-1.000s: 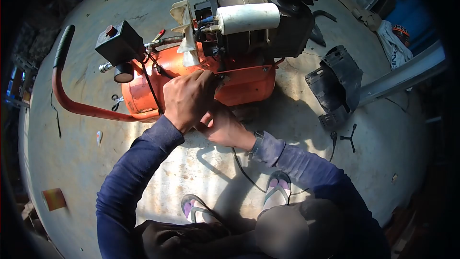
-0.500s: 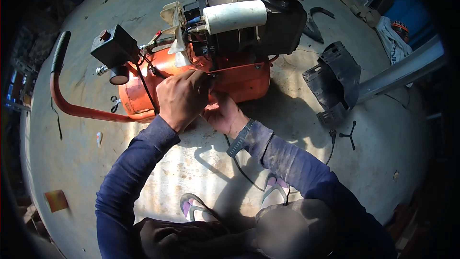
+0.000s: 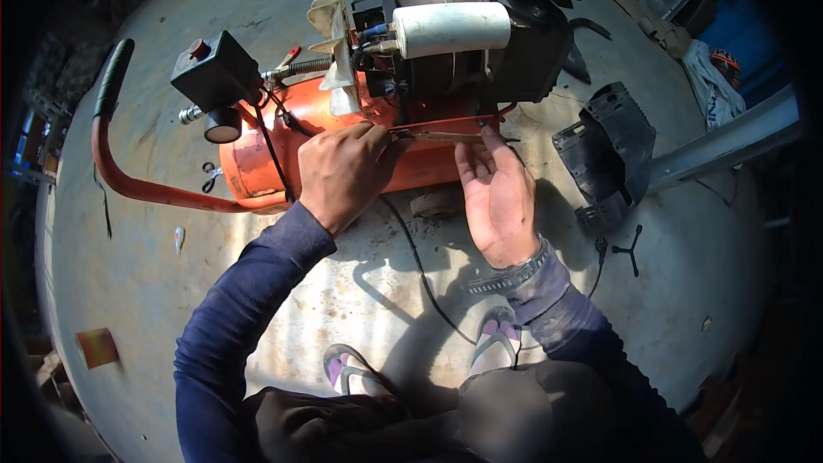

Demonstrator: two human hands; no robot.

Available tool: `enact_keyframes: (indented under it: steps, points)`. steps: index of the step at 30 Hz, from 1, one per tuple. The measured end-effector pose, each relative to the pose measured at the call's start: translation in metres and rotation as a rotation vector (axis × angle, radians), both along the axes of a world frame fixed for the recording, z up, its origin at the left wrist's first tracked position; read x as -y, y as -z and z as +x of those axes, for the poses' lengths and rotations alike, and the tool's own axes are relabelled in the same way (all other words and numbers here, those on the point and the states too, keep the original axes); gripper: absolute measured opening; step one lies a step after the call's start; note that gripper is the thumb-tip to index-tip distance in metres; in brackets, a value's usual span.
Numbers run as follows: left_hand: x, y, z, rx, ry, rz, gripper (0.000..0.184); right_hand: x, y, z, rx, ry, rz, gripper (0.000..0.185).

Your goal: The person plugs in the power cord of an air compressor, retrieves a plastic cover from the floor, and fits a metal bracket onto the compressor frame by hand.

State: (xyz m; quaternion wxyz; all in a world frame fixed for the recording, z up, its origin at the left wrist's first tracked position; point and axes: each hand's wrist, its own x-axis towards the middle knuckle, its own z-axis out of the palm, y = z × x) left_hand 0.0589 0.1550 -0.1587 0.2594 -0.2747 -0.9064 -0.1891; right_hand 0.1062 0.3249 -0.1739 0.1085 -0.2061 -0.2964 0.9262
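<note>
An orange air compressor tank (image 3: 249, 163) lies across the upper middle, with a motor and a white cylinder (image 3: 453, 30) on top. My left hand (image 3: 343, 173) is closed at the mounting plate's near edge, round one end of a thin metal tool (image 3: 441, 137). This tool runs to the right along the plate edge. At its other end is my right hand (image 3: 501, 206), palm towards the camera, with thumb and fingertips on the tool near a bolt. What lies under my left fingers is hidden. A white fan (image 3: 339, 56) stands just above my left hand.
An orange handle (image 3: 129, 189) and a black switch box (image 3: 214, 67) are at the left. To the right lie a black plastic cover (image 3: 604, 150), a three-armed tool (image 3: 633, 250) and a metal beam (image 3: 729, 139). A black cable (image 3: 420, 266) runs over the floor near my feet.
My right hand has moved right and up from beside my left hand, its palm now showing. The thin metal tool has come into view between them. My left hand stays at the plate edge.
</note>
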Motion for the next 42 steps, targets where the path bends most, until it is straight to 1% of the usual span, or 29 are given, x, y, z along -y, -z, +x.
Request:
enact_keyframes:
  steps: [1, 2, 4, 5, 6, 7, 8, 9, 10, 12, 13, 14, 16, 17, 20, 21, 25, 28, 29, 30, 32, 33, 34, 36, 37, 39, 40, 42]
  points:
    - [0.002, 0.000, 0.000, 0.002, 0.009, 0.014, 0.023, 0.002, -0.012, 0.006, -0.113, 0.054, 0.148, 0.036]
    - [0.006, -0.003, 0.003, 0.005, 0.002, 0.015, 0.023, 0.010, -0.022, 0.009, -0.110, 0.048, 0.148, 0.036]
    - [0.020, -0.012, 0.011, 0.125, 0.033, 0.150, 0.017, 0.036, -0.036, 0.011, -0.333, 0.056, 0.812, 0.055]
    - [0.026, -0.014, 0.013, 0.183, 0.054, 0.218, 0.014, 0.043, -0.030, 0.006, -0.441, 0.072, 0.974, 0.064]
    - [0.033, -0.012, 0.015, 0.185, 0.057, 0.216, 0.014, 0.049, -0.025, 0.000, -0.547, 0.088, 1.134, 0.073]
    - [0.042, -0.012, 0.018, 0.215, 0.067, 0.513, 0.009, 0.054, -0.024, -0.005, -0.540, 0.091, 1.130, 0.073]
    - [0.046, -0.012, 0.019, 0.243, 0.075, 0.808, 0.011, 0.058, -0.025, -0.011, -0.624, 0.124, 1.429, 0.071]
    - [0.046, -0.014, 0.017, 0.244, 0.077, 0.802, 0.011, 0.061, -0.026, -0.015, -0.709, 0.158, 1.731, 0.070]
    - [0.044, -0.016, 0.015, 0.081, 0.086, 0.758, 0.014, 0.064, -0.024, -0.017, -0.708, 0.160, 1.728, 0.070]
    - [0.040, -0.019, 0.013, -0.241, 0.100, 0.666, 0.023, 0.068, -0.017, -0.020, -0.721, -0.091, 1.867, 0.062]
    - [0.042, -0.018, 0.013, -0.241, 0.099, 0.665, 0.023, 0.071, -0.014, -0.020, -0.725, -0.220, 1.930, 0.059]
    - [0.047, -0.016, 0.014, -0.252, 0.072, 0.533, 0.024, 0.075, -0.011, -0.020, -0.724, -0.221, 1.930, 0.059]
    - [0.056, -0.008, 0.017, -0.276, 0.021, 0.265, 0.027, 0.081, -0.009, -0.017, -0.743, -0.097, 2.081, 0.046]
    - [0.060, -0.001, 0.019, -0.279, 0.025, 0.264, 0.027, 0.082, -0.008, -0.016, -0.749, -0.029, 2.157, 0.040]
    - [0.072, 0.032, 0.025, -0.192, 0.045, 0.377, 0.029, 0.083, 0.003, -0.010, -0.752, -0.078, 2.187, 0.038]
    - [0.072, 0.037, 0.028, -0.193, 0.048, 0.374, 0.029, 0.084, 0.005, -0.009, -0.757, -0.108, 2.201, 0.036]
    - [0.075, 0.049, 0.037, -0.145, 0.014, 0.375, 0.031, 0.082, 0.009, -0.004, -0.798, -0.139, 2.124, 0.038]
    - [0.067, 0.053, 0.044, -0.058, -0.049, 0.488, 0.032, 0.080, 0.010, -0.003, -0.790, -0.151, 2.098, 0.043]
    - [0.065, 0.054, 0.045, -0.059, -0.048, 0.488, 0.032, 0.079, 0.010, -0.003, -0.786, -0.156, 2.085, 0.046]
    - [0.063, 0.056, 0.046, 0.006, -0.048, 0.570, 0.032, 0.078, 0.013, -0.003, -0.785, -0.154, 2.086, 0.046]
    - [0.059, 0.061, 0.047, 0.139, -0.048, 0.734, 0.032, 0.073, 0.023, -0.002, -0.889, -0.113, 1.857, 0.051]
    - [0.058, 0.063, 0.048, 0.139, -0.047, 0.734, 0.032, 0.071, 0.026, 0.000, -0.937, -0.094, 1.740, 0.054]
    - [0.057, 0.065, 0.049, 0.225, -0.064, 0.772, 0.029, 0.070, 0.027, 0.008, -0.939, -0.091, 1.741, 0.054]
    - [0.056, 0.072, 0.050, 0.398, -0.101, 0.848, 0.025, 0.072, 0.030, 0.029, -0.255, -0.528, 1.183, 0.054]
    - [0.054, 0.079, 0.051, 0.398, -0.102, 0.849, 0.025, 0.073, 0.037, 0.027, -0.255, -0.529, 1.184, 0.054]
    - [0.047, 0.094, 0.054, 0.621, -0.112, 0.869, 0.021, 0.077, 0.061, 0.016, -0.075, -0.590, 1.037, 0.050]
    - [0.042, 0.101, 0.057, 0.622, -0.113, 0.867, 0.021, 0.079, 0.072, 0.011, 0.013, -0.616, 0.958, 0.049]
    - [0.033, 0.107, 0.062, 0.747, -0.081, 0.730, 0.021, 0.075, 0.081, -0.001, 0.064, -0.652, 0.978, 0.049]
